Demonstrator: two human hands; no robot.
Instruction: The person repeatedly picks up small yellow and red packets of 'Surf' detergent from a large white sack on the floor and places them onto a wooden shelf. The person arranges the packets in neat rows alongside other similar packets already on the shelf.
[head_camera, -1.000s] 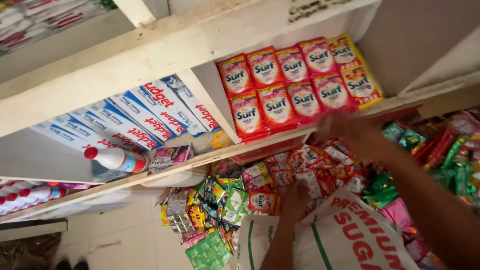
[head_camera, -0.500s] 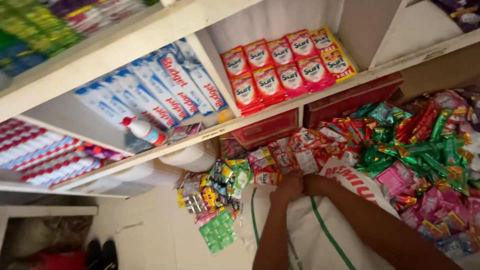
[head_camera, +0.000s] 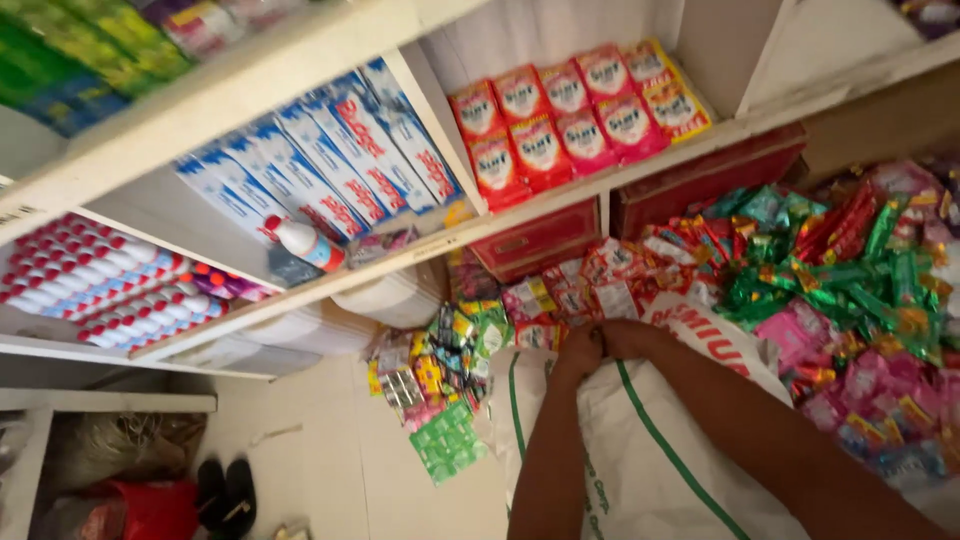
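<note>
Head view: both hands meet at the top edge of a big white sack.
From the left, left hand (head_camera: 578, 352) and right hand (head_camera: 628, 338) touch at the white sack (head_camera: 640, 460) below the hanging sachet strips (head_camera: 560, 300); fingers look clamped on its mouth, which isn't yet visibly open or tied.

A single head-worn camera looks steeply down and forward, tilted so the shelves (head_camera: 330, 275) run from eight to two o'clock; both hands sit near, low toward six o'clock.
</note>
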